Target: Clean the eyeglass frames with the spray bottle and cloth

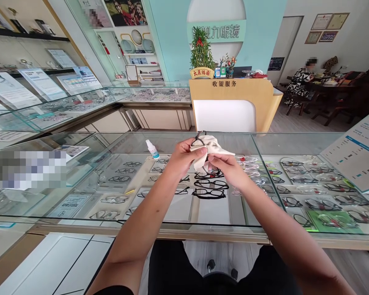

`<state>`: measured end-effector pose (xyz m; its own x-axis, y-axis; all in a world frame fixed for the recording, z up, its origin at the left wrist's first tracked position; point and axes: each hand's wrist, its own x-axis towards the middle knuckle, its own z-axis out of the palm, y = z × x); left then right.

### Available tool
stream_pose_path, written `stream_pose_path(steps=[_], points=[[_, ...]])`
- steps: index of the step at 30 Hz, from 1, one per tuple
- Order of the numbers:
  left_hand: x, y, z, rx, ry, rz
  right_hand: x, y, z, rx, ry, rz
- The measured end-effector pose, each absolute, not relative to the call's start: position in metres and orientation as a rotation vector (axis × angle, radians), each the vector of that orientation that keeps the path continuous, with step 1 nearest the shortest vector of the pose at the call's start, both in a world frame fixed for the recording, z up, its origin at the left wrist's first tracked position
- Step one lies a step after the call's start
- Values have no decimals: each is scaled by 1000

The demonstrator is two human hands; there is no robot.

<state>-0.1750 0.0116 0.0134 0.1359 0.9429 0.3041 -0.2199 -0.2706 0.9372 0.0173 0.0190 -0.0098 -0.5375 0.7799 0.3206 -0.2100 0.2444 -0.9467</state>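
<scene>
Above the glass counter, my left hand (184,155) is closed on a pair of dark-framed eyeglasses (197,142), with the thumb pressing on a cream cloth (213,143). The cloth drapes over part of the glasses and hides much of the frame. My right hand (226,164) pinches the cloth's lower right side with thumb and fingers, close to the left thumb. A small white spray bottle (152,150) with a blue label stands on the counter to the left of my hands.
Under the glass top (175,228) lie rows of eyeglasses (209,193). A printed sign (356,143) leans at the right. Papers (74,150) lie on the left. Beyond is a wooden cashier desk (233,88) with a plant (201,51). A person (299,84) sits at a table in the back right.
</scene>
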Motion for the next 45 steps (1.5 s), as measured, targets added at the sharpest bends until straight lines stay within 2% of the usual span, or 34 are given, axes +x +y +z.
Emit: stream_pose_path(steps=[10,22,32,45], points=[[-185,19,9,1308,895,1358,31,26,-4,-497,-1829,1403],[-158,20,1,1072,725,1509,15,24,-15,-528,-1690,1341],[-133,11,-16,1062,762,1593,8,18,-22,-936,-1594,891],[-118,10,-27,991,699,1650,5,17,-26,-937,-1548,905]])
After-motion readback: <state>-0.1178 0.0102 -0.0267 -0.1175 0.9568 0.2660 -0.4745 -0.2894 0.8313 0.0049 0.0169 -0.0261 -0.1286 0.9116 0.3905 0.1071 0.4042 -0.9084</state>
